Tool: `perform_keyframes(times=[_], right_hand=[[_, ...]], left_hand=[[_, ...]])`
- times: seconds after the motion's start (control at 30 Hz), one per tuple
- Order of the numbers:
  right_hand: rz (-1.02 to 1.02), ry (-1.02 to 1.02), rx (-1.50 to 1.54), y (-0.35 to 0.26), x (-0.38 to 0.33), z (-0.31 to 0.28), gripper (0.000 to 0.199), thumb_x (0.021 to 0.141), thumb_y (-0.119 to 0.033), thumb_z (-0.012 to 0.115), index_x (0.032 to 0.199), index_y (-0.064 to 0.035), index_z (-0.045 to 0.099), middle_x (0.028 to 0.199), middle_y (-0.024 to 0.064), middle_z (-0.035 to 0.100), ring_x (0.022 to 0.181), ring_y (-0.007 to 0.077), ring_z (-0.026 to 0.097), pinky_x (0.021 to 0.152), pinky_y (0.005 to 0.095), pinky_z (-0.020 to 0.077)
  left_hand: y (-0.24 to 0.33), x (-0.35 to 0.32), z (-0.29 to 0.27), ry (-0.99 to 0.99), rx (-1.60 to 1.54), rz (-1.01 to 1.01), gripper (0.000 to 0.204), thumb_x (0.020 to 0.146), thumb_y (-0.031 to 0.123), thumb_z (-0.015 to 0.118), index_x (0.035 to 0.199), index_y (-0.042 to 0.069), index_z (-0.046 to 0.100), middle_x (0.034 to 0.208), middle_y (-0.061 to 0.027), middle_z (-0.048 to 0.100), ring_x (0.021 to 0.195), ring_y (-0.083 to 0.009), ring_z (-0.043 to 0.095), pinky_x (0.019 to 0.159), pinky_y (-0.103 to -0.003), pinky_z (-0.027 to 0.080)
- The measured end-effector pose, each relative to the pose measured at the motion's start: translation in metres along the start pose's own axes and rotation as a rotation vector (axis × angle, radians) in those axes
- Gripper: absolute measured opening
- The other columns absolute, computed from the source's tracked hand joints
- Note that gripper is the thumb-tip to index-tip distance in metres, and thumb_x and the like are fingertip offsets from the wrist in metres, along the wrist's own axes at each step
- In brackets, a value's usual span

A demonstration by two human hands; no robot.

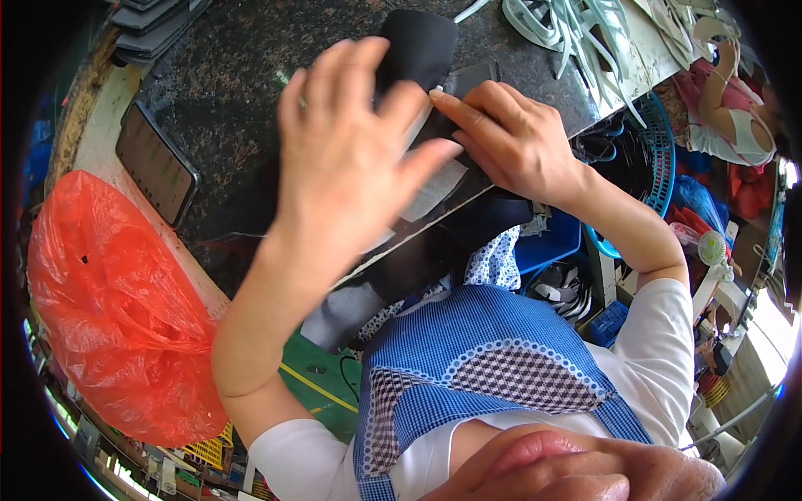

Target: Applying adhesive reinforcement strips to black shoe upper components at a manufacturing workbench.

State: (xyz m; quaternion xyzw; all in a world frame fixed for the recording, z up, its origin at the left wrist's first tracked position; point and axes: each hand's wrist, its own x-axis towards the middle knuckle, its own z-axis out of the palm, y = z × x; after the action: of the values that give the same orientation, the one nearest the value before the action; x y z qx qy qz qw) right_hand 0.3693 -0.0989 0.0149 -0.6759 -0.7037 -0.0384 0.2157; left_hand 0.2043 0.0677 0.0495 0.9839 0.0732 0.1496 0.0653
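Note:
My left hand [342, 150] is raised over the dark speckled tabletop [225, 92], its fingers spread and holding nothing. Beside it, my right hand [522, 142] is closed in a pinch, with the index fingertip at a small white spot by the edge of dark material. What its fingers grip is too small and covered to make out. Just beyond both hands lies a black rounded piece of material [422, 42]. Grey flat pieces [439, 188] lie below the hands near the table's front edge, partly covered by my left hand.
A phone [159, 163] lies at the left table edge, near a red plastic bag [117, 309]. Dark grey pieces [150, 29] are stacked far left. Pale strips [576, 33] lie far right. A blue basket [664, 142] stands beside the table; another person [727, 117] sits beyond.

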Motion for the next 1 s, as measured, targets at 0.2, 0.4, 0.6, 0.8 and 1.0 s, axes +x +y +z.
perform_keyframes(times=[0.2, 0.4, 0.6, 0.8, 1.0], right_hand=[[0.092, 0.008, 0.134, 0.011, 0.003, -0.008, 0.037, 0.090, -0.011, 0.072, 0.126, -0.0046, 0.069, 0.095, 0.0096, 0.058, 0.084, 0.0240, 0.065, 0.068, 0.0338, 0.0574], [1.023, -0.496, 1.289, 0.059, 0.037, -0.045, 0.058, 0.107, -0.054, 0.051, 0.119, -0.0020, 0.072, 0.098, 0.0081, 0.071, 0.084, 0.0138, 0.067, 0.079, 0.0283, 0.0556], [0.737, -0.699, 0.501, 0.064, 0.056, -0.040, 0.041, 0.096, -0.047, 0.071, 0.104, -0.0070, 0.076, 0.090, 0.0049, 0.074, 0.081, 0.0120, 0.068, 0.077, 0.0335, 0.0564], [-0.057, -0.099, -0.155, 0.038, 0.045, -0.019, 0.036, 0.082, -0.021, 0.071, 0.116, -0.0091, 0.071, 0.120, 0.0082, 0.070, 0.105, 0.0250, 0.069, 0.079, 0.0398, 0.0562], [-0.221, -0.123, -0.006, 0.032, -0.005, -0.033, 0.041, 0.068, -0.009, 0.073, 0.109, -0.0054, 0.076, 0.130, 0.0057, 0.072, 0.119, 0.0288, 0.066, 0.093, 0.0437, 0.0527]], left_hand=[[-0.017, -0.010, -0.026, -0.401, -0.440, -0.750, 0.040, 0.081, 0.029, 0.087, 0.111, 0.007, 0.073, 0.111, -0.0144, 0.070, 0.087, -0.0238, 0.067, 0.070, -0.036, 0.052], [0.018, -0.035, -0.021, 0.007, -0.188, 0.027, 0.017, 0.076, 0.005, 0.079, 0.080, 0.004, 0.062, 0.122, -0.0154, 0.067, 0.104, -0.0321, 0.067, 0.083, -0.039, 0.054], [0.062, -0.041, 0.007, -0.127, 0.180, 0.165, 0.007, 0.091, 0.007, 0.061, 0.087, 0.001, 0.063, 0.135, -0.0282, 0.064, 0.125, -0.0349, 0.064, 0.099, -0.041, 0.053], [0.083, -0.031, 0.003, -0.340, 0.453, 0.081, 0.008, 0.091, 0.012, 0.060, 0.092, 0.005, 0.062, 0.135, -0.0249, 0.065, 0.127, -0.0329, 0.063, 0.098, -0.036, 0.052], [0.076, -0.060, -0.007, -0.223, 0.606, 0.076, 0.010, 0.091, 0.010, 0.065, 0.089, 0.006, 0.056, 0.099, -0.0196, 0.076, 0.077, -0.0153, 0.074, 0.055, -0.022, 0.052]])
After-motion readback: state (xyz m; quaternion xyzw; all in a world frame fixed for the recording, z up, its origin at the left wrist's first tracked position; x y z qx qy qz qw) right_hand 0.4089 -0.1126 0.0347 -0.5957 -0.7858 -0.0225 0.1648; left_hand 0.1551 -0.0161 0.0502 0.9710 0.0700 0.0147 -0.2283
